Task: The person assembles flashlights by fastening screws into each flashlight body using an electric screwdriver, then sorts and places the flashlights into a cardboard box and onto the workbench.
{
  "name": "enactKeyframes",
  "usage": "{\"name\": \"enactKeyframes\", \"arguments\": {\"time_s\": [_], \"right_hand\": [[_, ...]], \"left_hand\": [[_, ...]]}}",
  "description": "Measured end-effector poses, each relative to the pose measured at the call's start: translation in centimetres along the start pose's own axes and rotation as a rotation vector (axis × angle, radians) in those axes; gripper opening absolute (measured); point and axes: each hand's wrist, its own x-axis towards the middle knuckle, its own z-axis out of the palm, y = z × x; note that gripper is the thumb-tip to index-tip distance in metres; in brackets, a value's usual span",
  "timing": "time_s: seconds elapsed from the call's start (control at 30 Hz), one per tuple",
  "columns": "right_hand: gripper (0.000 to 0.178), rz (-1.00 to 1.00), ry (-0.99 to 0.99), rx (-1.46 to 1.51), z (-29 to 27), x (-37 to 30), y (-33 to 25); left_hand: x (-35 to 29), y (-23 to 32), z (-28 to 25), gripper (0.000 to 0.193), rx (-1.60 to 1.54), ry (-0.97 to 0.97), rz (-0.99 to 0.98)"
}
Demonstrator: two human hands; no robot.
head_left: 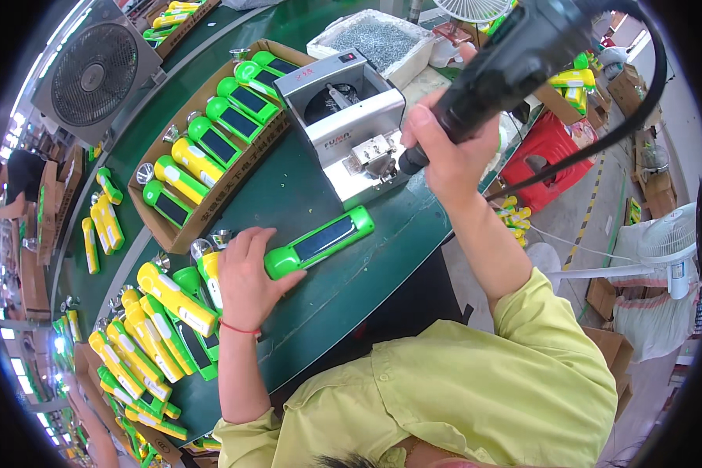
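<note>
My right hand is wrapped round a black electric screwdriver with a cable. Its lower end is beside the metal outlet of a silver screw feeder. My left hand rests low over the table, fingers stretched and thumb spread out. In the gap between that thumb and the forefinger lies the rounded end of a green flashlight, its dark solar panel facing up; whether they touch I cannot tell. Partly behind my left hand is a yellow and white flashlight.
A cardboard box of green and yellow flashlights stands behind my left hand. More flashlights are heaped at the left. Beyond the feeder sits a white foam tray of small screws. The green table's curved edge runs before me.
</note>
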Motion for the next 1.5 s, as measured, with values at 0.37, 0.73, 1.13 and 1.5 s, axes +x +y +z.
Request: {"name": "enactKeyframes", "arguments": {"time_s": [0.37, 0.73, 1.13, 1.5], "right_hand": [[0.053, 0.107, -0.245, -0.090, 2.3, 0.2, 1.4], [0.042, 0.187, -0.122, -0.058, 1.2, -4.1, 0.6], [0.048, 0.068, -0.184, -0.167, 1.3, -6.2, 1.1], [0.054, 0.146, -0.166, 0.003, 2.1, -6.0, -1.6]], "left_hand": [[3.0, 3.9, 5.9, 0.045, -0.021, 0.029, 0.121], [3.3, 3.7, 7.0, 0.040, -0.173, 0.107, 0.126], [3.1, 4.0, 6.8, 0.040, -0.193, 0.155, 0.124], [2.4, 5.3, 7.9, 0.021, -0.207, 0.353, 0.251]]}}
